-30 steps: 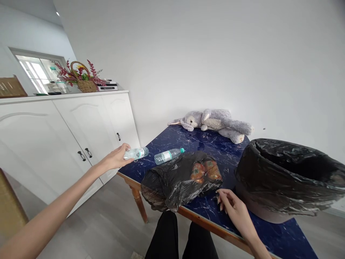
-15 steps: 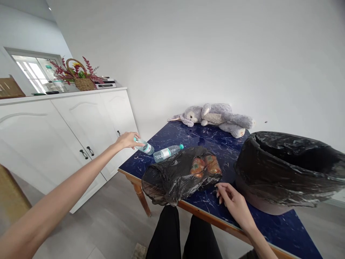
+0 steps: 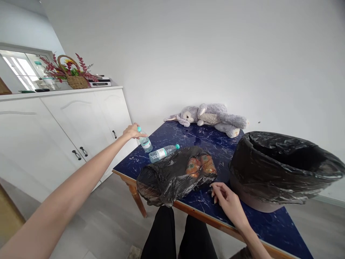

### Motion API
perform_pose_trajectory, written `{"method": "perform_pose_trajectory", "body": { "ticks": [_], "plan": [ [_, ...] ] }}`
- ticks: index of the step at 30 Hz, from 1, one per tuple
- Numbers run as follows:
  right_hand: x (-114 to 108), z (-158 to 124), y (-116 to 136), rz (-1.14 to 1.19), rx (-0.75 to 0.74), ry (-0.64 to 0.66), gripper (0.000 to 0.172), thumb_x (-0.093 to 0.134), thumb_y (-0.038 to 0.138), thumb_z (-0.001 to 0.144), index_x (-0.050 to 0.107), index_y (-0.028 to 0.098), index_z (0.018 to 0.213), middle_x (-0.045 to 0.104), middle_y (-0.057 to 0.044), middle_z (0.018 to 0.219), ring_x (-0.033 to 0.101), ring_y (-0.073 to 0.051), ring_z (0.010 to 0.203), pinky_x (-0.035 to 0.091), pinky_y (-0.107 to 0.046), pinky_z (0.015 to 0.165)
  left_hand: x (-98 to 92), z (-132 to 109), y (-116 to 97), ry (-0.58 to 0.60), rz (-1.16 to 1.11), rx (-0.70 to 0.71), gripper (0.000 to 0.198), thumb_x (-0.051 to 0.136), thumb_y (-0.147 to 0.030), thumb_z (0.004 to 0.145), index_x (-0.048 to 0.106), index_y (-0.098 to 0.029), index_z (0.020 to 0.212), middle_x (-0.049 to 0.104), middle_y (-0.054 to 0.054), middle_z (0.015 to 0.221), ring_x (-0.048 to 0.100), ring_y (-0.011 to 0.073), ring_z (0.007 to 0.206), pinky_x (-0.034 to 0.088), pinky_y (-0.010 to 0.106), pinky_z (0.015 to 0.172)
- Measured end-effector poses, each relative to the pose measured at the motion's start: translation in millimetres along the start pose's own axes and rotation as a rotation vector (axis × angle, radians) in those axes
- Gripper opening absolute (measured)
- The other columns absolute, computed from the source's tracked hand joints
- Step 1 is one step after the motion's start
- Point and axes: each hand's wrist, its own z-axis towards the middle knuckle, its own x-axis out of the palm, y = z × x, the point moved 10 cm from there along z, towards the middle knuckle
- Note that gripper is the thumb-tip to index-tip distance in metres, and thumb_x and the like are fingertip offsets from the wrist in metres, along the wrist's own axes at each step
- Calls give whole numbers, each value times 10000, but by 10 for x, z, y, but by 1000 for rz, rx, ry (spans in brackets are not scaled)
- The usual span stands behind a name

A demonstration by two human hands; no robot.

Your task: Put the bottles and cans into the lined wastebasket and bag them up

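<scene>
My left hand [image 3: 132,131] is closed round the upper part of a clear plastic water bottle [image 3: 146,144] with a teal cap, which stands nearly upright at the table's left edge. A second water bottle [image 3: 162,153] lies on its side just right of it. In front lies a thin black plastic bag [image 3: 167,180], with orange-labelled packages [image 3: 194,166] showing through it; their kind is unclear. My right hand [image 3: 229,203] rests at the table's front edge beside the bag, fingers loosely bent and apart, with nothing visible in them.
A bin lined with a black bag [image 3: 269,180] stands on the right of the blue marbled table [image 3: 178,135]. A grey plush rabbit [image 3: 210,117] lies along the wall. Left of the table is a white cabinet [image 3: 81,122] bearing a flower basket [image 3: 77,82].
The bottle in my left hand has gone from tilted to nearly upright. My right hand keeps its place beside the bag. The whole view has shifted slightly.
</scene>
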Motion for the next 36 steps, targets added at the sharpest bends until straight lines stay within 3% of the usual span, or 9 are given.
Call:
{"method": "perform_pose_trajectory", "body": {
  "ticks": [9,15,18,20,22,24,29,32,36],
  "plan": [
    [-14,6,52,-30,11,-2,514,516,718,1017,680,235,1069,683,-45,809,640,-213,674,512,-322,682,204,65,-168,-122,-68,-13,879,803,-699,740,524,-176,1388,824,112,966,762,334,1043,536,370,855],
    [-6,-4,62,-27,16,3,478,511,688,1036,669,239,1072,679,-35,810,633,-201,668,495,-313,673,183,-59,-155,-162,-103,6,1063,838,-691,721,386,-165,1526,733,195,1307,735,372,1144,548,396,914],
    [-10,5,51,-27,11,-5,483,513,690,1035,667,236,1089,681,-34,812,633,-200,668,497,-312,677,-27,-329,-224,-416,-102,102,1092,789,-665,803,264,-147,1607,490,280,1560,646,447,1291,523,489,1008],
    [-3,14,36,-24,11,-1,499,516,703,1027,674,234,1085,681,-35,809,635,-202,669,499,-310,666,-94,-609,-395,-603,-102,282,899,671,-580,939,273,-127,1606,419,289,1578,617,436,1318,501,522,1048],
    [4,22,23,-17,9,3,517,519,720,1017,680,232,1077,676,-35,802,633,-204,666,502,-309,652,145,-806,-667,-548,-62,519,637,507,-474,1050,361,-136,1569,495,252,1510,624,379,1292,492,515,1066],
    [5,27,22,-14,5,-1,527,521,729,1011,684,231,1071,673,-35,794,632,-207,664,506,-310,645,618,-912,-927,-333,12,702,508,465,-444,1069,479,-181,1503,599,194,1431,632,342,1265,487,494,1083],
    [-2,25,68,-8,-7,-29,521,530,730,1007,678,233,1059,677,-30,776,633,-205,642,508,-315,636,1456,-901,-1153,-184,65,698,717,737,-405,893,507,-110,1504,674,268,1350,656,435,1241,494,505,1038],
    [-6,23,92,-7,-6,-43,521,536,732,1003,674,232,1051,677,-27,764,637,-202,629,511,-315,632,1605,-899,-1160,-194,36,661,723,668,-356,945,419,-115,1580,688,277,1315,676,436,1226,494,513,1020],
    [4,17,92,-7,2,-33,514,534,722,1010,672,230,1065,673,-28,767,634,-197,635,510,-306,631,1354,-1149,-1034,-251,-56,683,743,584,-412,1028,257,-208,1662,585,228,1497,591,384,1379,480,486,1094]
  ]
}}
